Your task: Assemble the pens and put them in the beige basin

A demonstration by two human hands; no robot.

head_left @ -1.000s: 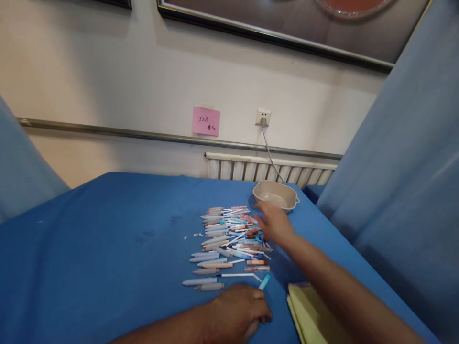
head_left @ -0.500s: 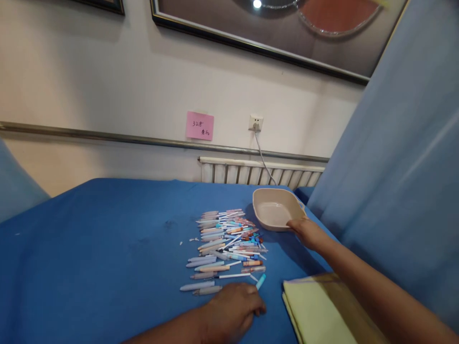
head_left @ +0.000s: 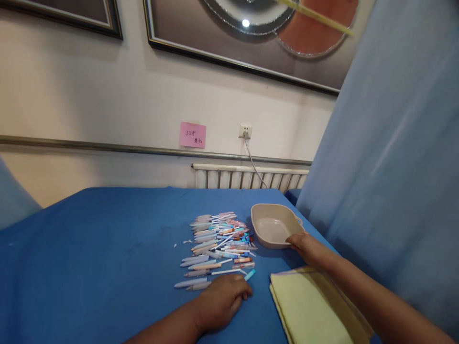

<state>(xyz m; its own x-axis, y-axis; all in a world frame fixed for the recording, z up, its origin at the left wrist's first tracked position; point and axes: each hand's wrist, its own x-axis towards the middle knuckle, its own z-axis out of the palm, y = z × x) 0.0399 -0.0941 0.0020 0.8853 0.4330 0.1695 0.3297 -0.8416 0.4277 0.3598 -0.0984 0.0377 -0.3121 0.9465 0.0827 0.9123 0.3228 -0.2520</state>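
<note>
My right hand (head_left: 305,246) grips the near right rim of a beige plastic basin (head_left: 274,229), thumb over the edge. The inside of the basin shows bare, and it sits low at the blue cloth. Left of it lies a wide row of pen parts (head_left: 218,243): grey and peach barrels, white refills, and clear, orange and blue pieces. My left hand (head_left: 224,298) rests at the near end of this row with curled fingers. Whatever may be under its fingers is hidden. A turquoise pen piece (head_left: 250,274) lies just beyond its knuckles.
A folded yellow cloth (head_left: 304,301) lies at the near right, under my right forearm. The blue tablecloth (head_left: 89,258) covers the table. A blue curtain (head_left: 387,167) hangs along the right side. Behind are a radiator (head_left: 247,177) and a plugged-in cord (head_left: 254,162).
The basin has come down and slightly towards me in my right hand. My left hand stays by the near end of the pen parts. The view has shifted a little.
</note>
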